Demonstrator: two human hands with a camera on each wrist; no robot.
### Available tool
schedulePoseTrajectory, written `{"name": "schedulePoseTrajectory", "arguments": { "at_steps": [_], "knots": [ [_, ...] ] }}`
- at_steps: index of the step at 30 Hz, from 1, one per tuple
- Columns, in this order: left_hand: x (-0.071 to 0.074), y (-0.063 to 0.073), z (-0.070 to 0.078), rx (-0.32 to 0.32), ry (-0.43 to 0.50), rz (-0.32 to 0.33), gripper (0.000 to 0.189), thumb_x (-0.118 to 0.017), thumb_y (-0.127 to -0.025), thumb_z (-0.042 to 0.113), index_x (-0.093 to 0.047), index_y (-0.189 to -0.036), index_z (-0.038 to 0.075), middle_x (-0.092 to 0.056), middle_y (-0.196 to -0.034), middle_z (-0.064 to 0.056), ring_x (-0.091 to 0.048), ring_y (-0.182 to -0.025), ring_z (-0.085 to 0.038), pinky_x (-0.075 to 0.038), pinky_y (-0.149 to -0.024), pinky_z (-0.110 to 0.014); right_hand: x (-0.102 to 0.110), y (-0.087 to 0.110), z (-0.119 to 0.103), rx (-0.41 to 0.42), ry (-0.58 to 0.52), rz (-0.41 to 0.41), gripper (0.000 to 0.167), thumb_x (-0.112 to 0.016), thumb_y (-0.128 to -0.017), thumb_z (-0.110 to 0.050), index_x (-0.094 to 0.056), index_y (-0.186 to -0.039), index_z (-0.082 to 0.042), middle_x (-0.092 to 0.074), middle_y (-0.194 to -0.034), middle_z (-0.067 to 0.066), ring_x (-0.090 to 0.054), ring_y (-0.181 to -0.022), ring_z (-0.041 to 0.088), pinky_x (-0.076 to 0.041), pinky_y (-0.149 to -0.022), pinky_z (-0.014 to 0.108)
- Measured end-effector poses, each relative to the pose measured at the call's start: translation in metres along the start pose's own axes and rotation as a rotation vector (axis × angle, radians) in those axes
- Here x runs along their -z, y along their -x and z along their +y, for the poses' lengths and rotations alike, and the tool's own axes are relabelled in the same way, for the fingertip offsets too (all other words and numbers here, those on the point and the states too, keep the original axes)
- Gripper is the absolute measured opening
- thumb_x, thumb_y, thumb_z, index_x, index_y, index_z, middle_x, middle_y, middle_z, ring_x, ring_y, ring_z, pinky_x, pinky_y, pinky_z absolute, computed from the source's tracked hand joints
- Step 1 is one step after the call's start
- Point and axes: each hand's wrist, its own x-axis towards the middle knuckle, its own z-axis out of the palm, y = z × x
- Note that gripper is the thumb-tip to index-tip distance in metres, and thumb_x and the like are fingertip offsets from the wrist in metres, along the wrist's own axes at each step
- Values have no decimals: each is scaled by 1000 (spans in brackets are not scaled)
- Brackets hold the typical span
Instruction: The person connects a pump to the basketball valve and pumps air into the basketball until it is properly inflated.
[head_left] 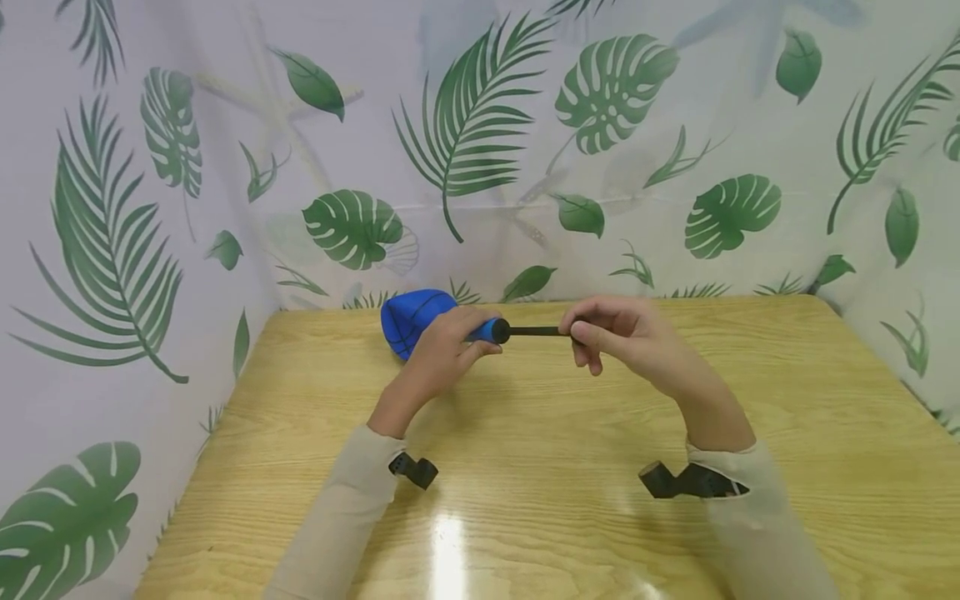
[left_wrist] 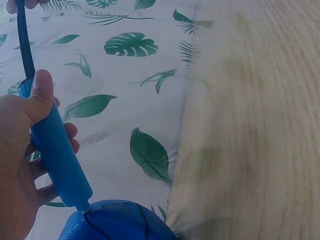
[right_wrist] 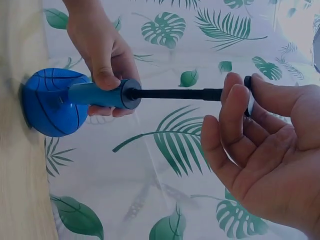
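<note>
A blue ball (head_left: 411, 321) with black lines, dented and soft-looking, sits at the back of the table. Into it runs the nozzle of a blue hand pump (left_wrist: 62, 150), seen best in the left wrist view. My left hand (head_left: 438, 343) wraps round the pump's barrel, thumb near its black end cap (right_wrist: 131, 94). From that end the black plunger rod (right_wrist: 175, 94) extends well out to the right. The right hand (head_left: 626, 337) pinches the black handle (right_wrist: 248, 95) at the rod's end between thumb and fingers, its other fingers loosely bent.
The wooden table (head_left: 525, 467) spreads out under both forearms. Behind and to the left stands a white sheet with green leaf prints (head_left: 480, 208). Each wrist wears a small black camera, such as the right wrist camera (head_left: 693, 481).
</note>
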Motion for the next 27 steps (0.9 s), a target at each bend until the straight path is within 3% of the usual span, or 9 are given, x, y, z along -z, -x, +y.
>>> {"name": "schedulePoseTrajectory", "arguments": {
  "at_steps": [9, 19, 27],
  "knots": [
    [-2, 0, 1, -14, -48, 25, 37, -76, -92, 26, -69, -123, 8, -71, -121, -10, -66, -115, -27, -53, -100, -42, -8, -6, 11, 28, 6, 1, 14, -52, -106, -5, -65, -108, 0, -61, -72, 5, -58, -60, 19, -55, -58, 31],
    [-8, 0, 6, -49, -102, 6, 37, -76, -92, 27, -69, -122, 8, -72, -111, -8, -67, -108, -25, -53, -97, -40, -31, -20, 44, -174, -17, 14, 22, -49, -109, -11, -62, -116, 5, -62, -74, 6, -61, -62, 18, -57, -62, 33],
    [-11, 1, 10, -82, -135, -30, 40, -75, -91, 29, -69, -125, 8, -72, -113, -7, -68, -107, -26, -52, -100, -40, -41, -25, 56, -209, 19, 35, 22, -51, -107, -9, -64, -116, 7, -66, -84, 14, -68, -73, 19, -61, -70, 30]
  ]
}}
